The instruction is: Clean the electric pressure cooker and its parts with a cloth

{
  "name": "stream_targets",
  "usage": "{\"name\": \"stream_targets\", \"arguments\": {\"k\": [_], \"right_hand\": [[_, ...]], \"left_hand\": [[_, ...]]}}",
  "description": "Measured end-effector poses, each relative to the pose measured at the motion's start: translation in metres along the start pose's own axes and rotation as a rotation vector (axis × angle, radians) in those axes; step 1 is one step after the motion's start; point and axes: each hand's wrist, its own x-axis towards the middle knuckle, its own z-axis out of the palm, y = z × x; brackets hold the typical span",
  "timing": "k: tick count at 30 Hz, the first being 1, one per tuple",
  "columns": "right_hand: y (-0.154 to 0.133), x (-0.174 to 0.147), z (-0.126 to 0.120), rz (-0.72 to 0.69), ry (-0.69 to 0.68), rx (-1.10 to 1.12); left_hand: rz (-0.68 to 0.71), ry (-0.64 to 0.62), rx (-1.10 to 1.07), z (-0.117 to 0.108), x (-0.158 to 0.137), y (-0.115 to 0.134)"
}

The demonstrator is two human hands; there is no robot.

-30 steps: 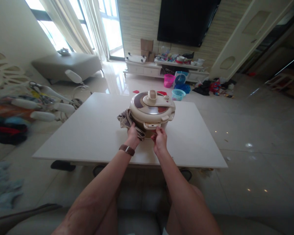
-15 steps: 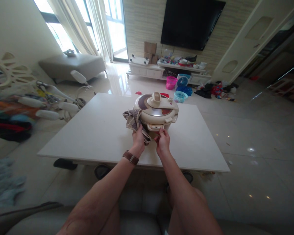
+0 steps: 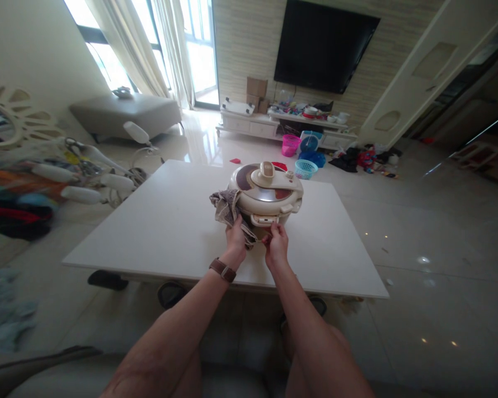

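Note:
A cream electric pressure cooker [image 3: 268, 193] with a brown and silver lid stands upright on the white table [image 3: 149, 232]. My left hand [image 3: 235, 240], a brown watch on its wrist, is closed on a grey-brown patterned cloth [image 3: 226, 207]. That cloth lies bunched against the cooker's left front side and hangs down beside my fingers. At the cooker's front, just under its protruding panel [image 3: 265, 220], is my right hand [image 3: 277, 243] with its fingers pinched together. The cloth's lower corner reaches close to those fingertips; what they grip is too small to make out.
Beyond the table, a light blue basket [image 3: 306, 168] and a pink bin [image 3: 290, 145] stand on the floor. A low white cabinet [image 3: 249, 126] holding clutter runs along the wall under a television [image 3: 326, 44]. Left of the table is a white-armed metal frame [image 3: 81, 193].
The view has tilted slightly, so the scene sits a little lower. Both hands keep nearly the same place at the cooker, and the cloth is still in my left hand.

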Motion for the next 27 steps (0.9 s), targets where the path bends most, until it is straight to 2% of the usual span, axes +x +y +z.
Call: {"name": "stream_targets", "arguments": {"k": [16, 21, 27], "right_hand": [[0.0, -0.001, 0.001, -0.011, -0.003, -0.001], [0.001, 0.0, 0.0, -0.001, 0.002, -0.003], [0.0, 0.0, 0.0, 0.01, -0.001, 0.005]], "left_hand": [[-0.01, -0.004, 0.017, 0.0, -0.003, -0.001], [-0.01, -0.016, 0.002, 0.002, 0.009, 0.006], [0.148, 0.008, -0.018, 0.004, 0.024, 0.007]]}}
